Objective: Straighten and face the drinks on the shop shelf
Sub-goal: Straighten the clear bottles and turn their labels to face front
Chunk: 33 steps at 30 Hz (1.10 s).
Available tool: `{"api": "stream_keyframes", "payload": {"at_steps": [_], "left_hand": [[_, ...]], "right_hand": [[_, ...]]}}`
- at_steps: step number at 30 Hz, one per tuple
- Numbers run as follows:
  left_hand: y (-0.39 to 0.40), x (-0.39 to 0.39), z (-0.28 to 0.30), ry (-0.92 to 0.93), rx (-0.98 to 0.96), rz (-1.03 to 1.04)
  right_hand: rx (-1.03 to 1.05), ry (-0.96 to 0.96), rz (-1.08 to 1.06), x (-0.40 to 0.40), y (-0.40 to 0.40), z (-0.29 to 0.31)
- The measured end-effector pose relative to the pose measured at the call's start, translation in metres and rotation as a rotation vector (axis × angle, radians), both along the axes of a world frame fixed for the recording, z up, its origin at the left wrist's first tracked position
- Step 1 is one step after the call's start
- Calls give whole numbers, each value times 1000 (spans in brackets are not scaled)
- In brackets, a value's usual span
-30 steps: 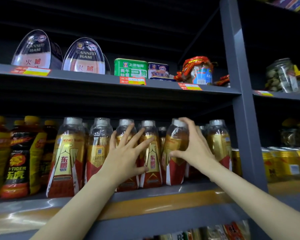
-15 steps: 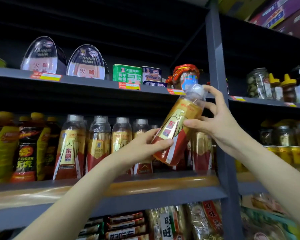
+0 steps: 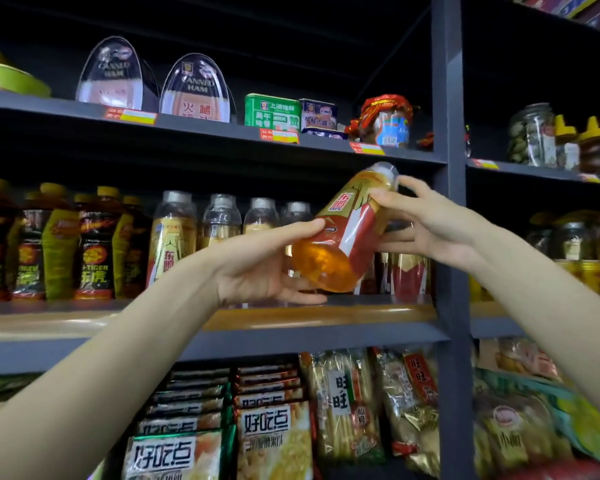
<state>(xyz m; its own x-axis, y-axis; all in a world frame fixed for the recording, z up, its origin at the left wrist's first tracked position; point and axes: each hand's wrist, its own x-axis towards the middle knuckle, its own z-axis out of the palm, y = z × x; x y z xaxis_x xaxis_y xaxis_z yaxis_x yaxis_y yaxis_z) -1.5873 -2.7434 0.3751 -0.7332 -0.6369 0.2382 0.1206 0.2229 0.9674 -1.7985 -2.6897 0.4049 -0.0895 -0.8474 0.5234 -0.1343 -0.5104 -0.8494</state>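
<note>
A gold-and-red drink bottle (image 3: 343, 233) is off the shelf, tilted steeply with its clear cap up to the right and its amber base toward me. My left hand (image 3: 260, 268) holds its lower part, thumb on top and fingers beneath. My right hand (image 3: 426, 223) pinches its neck and upper body. Behind, a row of the same bottles (image 3: 174, 244) stands upright on the middle shelf (image 3: 326, 313), and one more (image 3: 409, 275) stands at the right end beside the post.
Dark yellow-capped tiger drink bottles (image 3: 90, 244) fill the shelf's left end. A grey upright post (image 3: 447, 202) stands just right of my hands. Canned ham and tins (image 3: 271, 112) sit on the shelf above, snack packets (image 3: 274, 438) below, jars (image 3: 534, 136) to the right.
The bottle was lifted out of the row and tipped further, its base now swung toward me. My left hand moved from the row onto the bottle's base.
</note>
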Motion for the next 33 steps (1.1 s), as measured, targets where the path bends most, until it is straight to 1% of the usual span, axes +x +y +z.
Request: {"api": "stream_keyframes", "payload": {"at_steps": [2, 5, 6, 7, 9, 10, 11, 12, 13, 15, 16, 17, 19, 20, 21, 22, 23, 24, 25, 26, 27, 29, 31, 33], "left_hand": [[2, 2, -7, 49, -7, 21], [4, -1, -17, 97, -178, 167], [3, -2, -20, 104, -289, 252], [2, -3, -24, 71, -473, 367], [-6, -2, -31, -76, -919, 596], [-9, -1, -33, -75, -1030, 632], [-12, -1, -36, -54, -1024, 618], [-14, 0, -38, -17, -902, 569], [-13, 0, -39, 49, -703, 487], [-12, 0, -40, 222, -257, 250], [-12, 0, -40, 273, -127, 174], [-12, 1, -40, 287, -85, 153], [-10, -1, -39, 313, -125, 203], [-9, -4, -39, 334, -196, 280], [-10, -7, -38, 351, -320, 405], [-9, -10, -36, 360, -500, 564], [-8, -12, -34, 344, -727, 718], [-5, -14, -31, 317, -940, 804], [-3, -15, -29, 297, -1106, 822], [-2, -16, -27, 282, -1207, 801], [-2, -15, -26, 279, -1245, 760], [-1, -14, -24, 294, -1193, 652], [-2, -15, -23, 291, -1098, 576], [-5, -15, -24, 292, -1067, 592]], "right_hand": [[47, -21, 57, 0, -4, -5], [86, -38, 73, 5, -10, -12], [97, -48, 70, 8, -11, -15], [99, -67, 73, 11, -12, -17], [65, -128, 74, 16, -16, -24], [32, -162, 65, 17, -17, -26], [-6, -186, 53, 18, -18, -29], [-45, -192, 42, 19, -18, -31], [-81, -181, 35, 19, -17, -31], [-129, -151, 34, 18, -15, -31], [-141, -142, 38, 18, -13, -31], [-149, -140, 44, 18, -11, -31], [-168, -164, 58, 18, -9, -32], [-177, -187, 57, 18, -9, -33], [-176, -211, 47, 19, -9, -33], [-154, -234, 43, 21, -8, -32], [-112, -265, 59, 23, -7, -32], [-62, -316, 96, 25, -7, -32], [-15, -386, 136, 26, -7, -32], [21, -467, 169, 26, -7, -33], [51, -547, 193, 26, -6, -34], [76, -654, 223, 23, -5, -35], [70, -676, 230, 21, -4, -35], [72, -661, 210, 20, -4, -33]]}}
